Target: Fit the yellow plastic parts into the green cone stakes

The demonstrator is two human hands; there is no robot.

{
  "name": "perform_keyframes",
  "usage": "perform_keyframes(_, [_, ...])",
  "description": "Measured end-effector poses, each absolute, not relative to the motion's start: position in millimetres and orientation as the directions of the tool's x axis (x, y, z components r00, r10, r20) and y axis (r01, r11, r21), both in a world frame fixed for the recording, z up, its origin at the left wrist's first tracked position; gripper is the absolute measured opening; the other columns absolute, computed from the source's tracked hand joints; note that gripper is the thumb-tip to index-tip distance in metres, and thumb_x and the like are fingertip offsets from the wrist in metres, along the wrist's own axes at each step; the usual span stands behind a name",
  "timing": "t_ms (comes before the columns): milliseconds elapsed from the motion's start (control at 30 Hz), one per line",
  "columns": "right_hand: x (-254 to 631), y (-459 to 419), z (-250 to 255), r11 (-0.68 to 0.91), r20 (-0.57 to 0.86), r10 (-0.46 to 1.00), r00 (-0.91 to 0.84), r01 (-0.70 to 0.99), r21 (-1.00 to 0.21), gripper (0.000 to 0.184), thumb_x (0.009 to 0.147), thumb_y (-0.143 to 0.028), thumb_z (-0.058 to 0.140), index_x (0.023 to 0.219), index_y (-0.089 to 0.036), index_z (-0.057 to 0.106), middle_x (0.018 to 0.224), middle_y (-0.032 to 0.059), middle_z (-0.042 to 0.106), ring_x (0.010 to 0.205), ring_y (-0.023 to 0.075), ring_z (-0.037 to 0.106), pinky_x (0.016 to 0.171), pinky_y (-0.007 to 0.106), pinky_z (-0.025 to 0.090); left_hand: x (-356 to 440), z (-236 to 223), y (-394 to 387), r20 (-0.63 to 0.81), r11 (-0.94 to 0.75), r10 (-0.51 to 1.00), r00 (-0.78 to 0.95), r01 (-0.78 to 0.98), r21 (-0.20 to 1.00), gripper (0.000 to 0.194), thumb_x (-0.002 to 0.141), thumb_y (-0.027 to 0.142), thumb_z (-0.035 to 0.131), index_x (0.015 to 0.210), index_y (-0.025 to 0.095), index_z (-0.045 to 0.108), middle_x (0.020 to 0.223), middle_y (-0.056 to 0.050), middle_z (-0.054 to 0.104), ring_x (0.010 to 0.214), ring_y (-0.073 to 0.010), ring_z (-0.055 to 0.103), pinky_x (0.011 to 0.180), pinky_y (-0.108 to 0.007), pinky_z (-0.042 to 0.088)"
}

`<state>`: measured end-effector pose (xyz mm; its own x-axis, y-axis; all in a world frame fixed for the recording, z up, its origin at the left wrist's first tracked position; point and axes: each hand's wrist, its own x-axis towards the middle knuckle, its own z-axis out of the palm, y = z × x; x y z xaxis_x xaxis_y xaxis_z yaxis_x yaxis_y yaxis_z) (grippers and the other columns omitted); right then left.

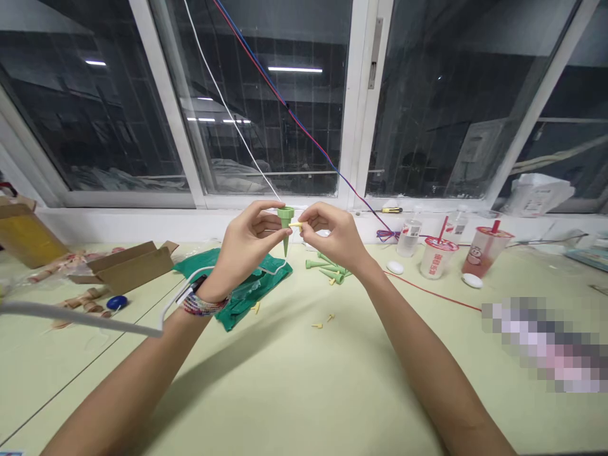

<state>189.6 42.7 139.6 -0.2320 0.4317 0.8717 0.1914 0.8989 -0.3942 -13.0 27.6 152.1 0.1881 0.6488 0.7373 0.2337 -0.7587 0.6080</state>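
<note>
My left hand [247, 244] is raised above the table and closed around a green plastic cone [285, 227], held point down. My right hand [330, 237] pinches a small yellow piece [296, 225] against the cone's side near its wide top. Below the hands several more green cones [327, 269] lie on the table beside a green plastic bag [247, 288]. A few small yellow pieces [323, 321] are scattered nearer to me. A beaded bracelet sits on my left wrist.
An open cardboard box [126, 263] and tan wooden bits [85, 297] lie at the left. Two lidded drink cups [484, 250] and a clear cup [408, 237] stand at the right by the window sill. A red wire [427, 292] crosses the pale green table [304, 392].
</note>
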Motion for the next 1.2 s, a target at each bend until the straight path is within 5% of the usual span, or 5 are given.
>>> perform_keyframes(200, [185.1,42.2,139.2,0.929,0.936,0.268,-0.227,0.318,-0.189,0.010,0.091,-0.012,0.059,0.092,-0.021,0.062,0.088,0.0013,0.064,0.080,0.0142,0.063,0.074,0.028,0.059,-12.8,148.2,30.9,0.750,-0.761,0.645,0.149,0.222,0.610,0.052,0.077,0.037,0.092,0.120,0.023,0.067,0.086,-0.001,0.072,0.084,-0.0203,0.075,0.082,-0.037,0.066])
perform_keyframes(567, [181.5,37.4,138.1,0.937,0.941,0.280,-0.191,0.267,-0.225,0.009,0.094,-0.015,0.060,0.094,-0.020,0.067,0.090,0.0029,0.069,0.080,0.0141,0.067,0.076,0.028,0.062,-11.9,149.1,30.6,0.712,-0.712,0.695,0.099,0.228,0.664,0.068,0.070,0.033,0.094,0.129,0.023,0.062,0.081,0.003,0.067,0.075,-0.0189,0.074,0.074,-0.033,0.063])
perform_keyframes(733, [180.9,37.6,136.4,0.930,0.928,0.339,-0.156,0.204,-0.305,0.006,0.094,-0.019,0.066,0.095,-0.020,0.072,0.094,0.0036,0.074,0.083,0.0151,0.072,0.079,0.029,0.064,-12.8,152.4,25.4,0.631,-0.638,0.765,0.128,0.281,0.717,0.053,0.069,0.038,0.094,0.113,0.018,0.072,0.087,-0.003,0.074,0.084,-0.0248,0.077,0.076,-0.036,0.062])
perform_keyframes(1067, [184.6,31.4,140.7,0.870,0.842,0.493,-0.218,0.145,-0.471,0.009,0.093,-0.025,0.072,0.087,-0.019,0.075,0.088,0.0043,0.077,0.080,0.0184,0.073,0.076,0.033,0.061,-5.9,156.1,11.2,0.647,-0.632,0.760,0.058,0.295,0.716,0.045,0.063,0.030,0.097,0.095,0.020,0.067,0.081,-0.002,0.077,0.078,-0.0239,0.079,0.070,-0.032,0.061])
perform_keyframes(1200, [192.8,24.5,145.9,0.881,0.827,0.474,-0.302,0.151,-0.449,0.009,0.090,-0.020,0.072,0.081,-0.019,0.074,0.086,0.0028,0.075,0.080,0.0176,0.071,0.076,0.032,0.059,-3.2,155.4,7.5,0.548,-0.552,0.831,0.092,0.255,0.794,0.042,0.063,0.031,0.095,0.090,0.021,0.065,0.075,0.000,0.076,0.075,-0.0252,0.079,0.067,-0.033,0.063])
